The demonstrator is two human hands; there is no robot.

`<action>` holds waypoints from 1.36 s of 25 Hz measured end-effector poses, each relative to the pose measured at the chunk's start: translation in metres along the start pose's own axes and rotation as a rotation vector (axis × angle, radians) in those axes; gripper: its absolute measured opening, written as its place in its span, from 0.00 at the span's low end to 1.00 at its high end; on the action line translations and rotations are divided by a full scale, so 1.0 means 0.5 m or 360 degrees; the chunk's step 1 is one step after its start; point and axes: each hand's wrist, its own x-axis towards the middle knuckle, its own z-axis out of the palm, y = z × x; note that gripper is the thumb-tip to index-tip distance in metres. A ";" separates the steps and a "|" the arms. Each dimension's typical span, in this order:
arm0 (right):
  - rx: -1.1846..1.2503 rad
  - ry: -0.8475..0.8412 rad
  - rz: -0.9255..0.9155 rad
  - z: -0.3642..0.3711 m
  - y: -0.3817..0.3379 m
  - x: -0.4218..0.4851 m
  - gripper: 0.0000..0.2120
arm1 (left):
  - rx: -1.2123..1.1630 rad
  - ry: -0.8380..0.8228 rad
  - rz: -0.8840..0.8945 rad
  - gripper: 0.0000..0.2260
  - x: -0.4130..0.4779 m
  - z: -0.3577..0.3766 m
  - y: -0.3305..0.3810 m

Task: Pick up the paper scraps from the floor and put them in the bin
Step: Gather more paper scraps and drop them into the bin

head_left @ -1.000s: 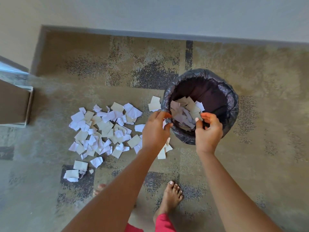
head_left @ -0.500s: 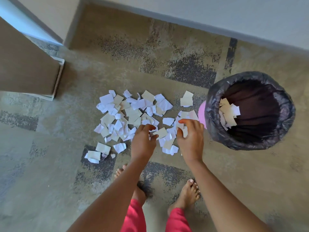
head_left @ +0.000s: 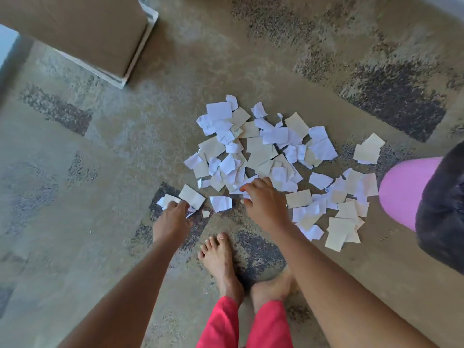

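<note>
On the carpet, the left hand (head_left: pixel 173 217) pinched scraps (head_left: pixel 261 149); the right hand (head_left: pixel 263 200) lay spread, empty, nearer the bin (head_left: pixel 401 192).

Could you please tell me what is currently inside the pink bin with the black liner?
Only the bin's pink side and part of its black liner show at the right edge. Its opening is out of frame, so the contents cannot be seen.

Soft daylight (edges slightly warped)
</note>
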 end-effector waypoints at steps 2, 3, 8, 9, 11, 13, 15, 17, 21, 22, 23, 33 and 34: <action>-0.0105 -0.0107 -0.0116 0.061 -0.008 0.020 0.12 | 0.0135 0.0020 0.0123 0.21 0.030 0.031 -0.034; -0.0160 -0.0160 -0.0166 0.092 -0.013 0.028 0.12 | 0.0174 0.0041 0.0183 0.23 0.044 0.048 -0.043; -0.0414 -0.0231 -0.0141 0.230 -0.046 0.049 0.08 | 0.0153 0.0244 0.0263 0.24 0.094 0.138 -0.045; -0.0454 -0.0212 -0.0127 0.250 -0.056 0.051 0.08 | 0.0109 0.0291 0.0217 0.21 0.102 0.155 -0.047; -0.0524 -0.0138 -0.0134 0.286 -0.078 0.055 0.09 | 0.0000 0.0389 0.0137 0.14 0.114 0.184 -0.058; -0.0583 -0.0100 -0.0138 0.309 -0.092 0.061 0.09 | -0.0079 0.0466 0.0124 0.09 0.122 0.205 -0.073; -0.0626 -0.0064 -0.0143 0.332 -0.101 0.069 0.09 | -0.0143 0.0498 0.0134 0.07 0.131 0.219 -0.088; -0.0729 -0.0074 -0.0170 0.352 -0.111 0.074 0.12 | -0.0209 0.0533 0.0201 0.07 0.138 0.222 -0.103; -0.0814 -0.0058 -0.0185 0.390 -0.126 0.079 0.08 | -0.0136 0.0783 0.0356 0.08 0.142 0.245 -0.144; -0.0801 -0.0068 -0.0184 0.395 -0.128 0.079 0.07 | -0.0105 0.0829 0.0343 0.08 0.140 0.253 -0.155; -0.0790 -0.0096 -0.0208 0.397 -0.128 0.079 0.06 | -0.0106 0.0849 0.0324 0.07 0.136 0.261 -0.165; -0.0761 0.0026 -0.0082 0.336 -0.052 0.081 0.12 | -0.0364 0.0635 0.0077 0.03 0.164 0.213 -0.176; -0.0780 -0.0004 -0.0116 0.339 -0.048 0.085 0.13 | -0.0345 0.0586 0.0076 0.04 0.171 0.209 -0.180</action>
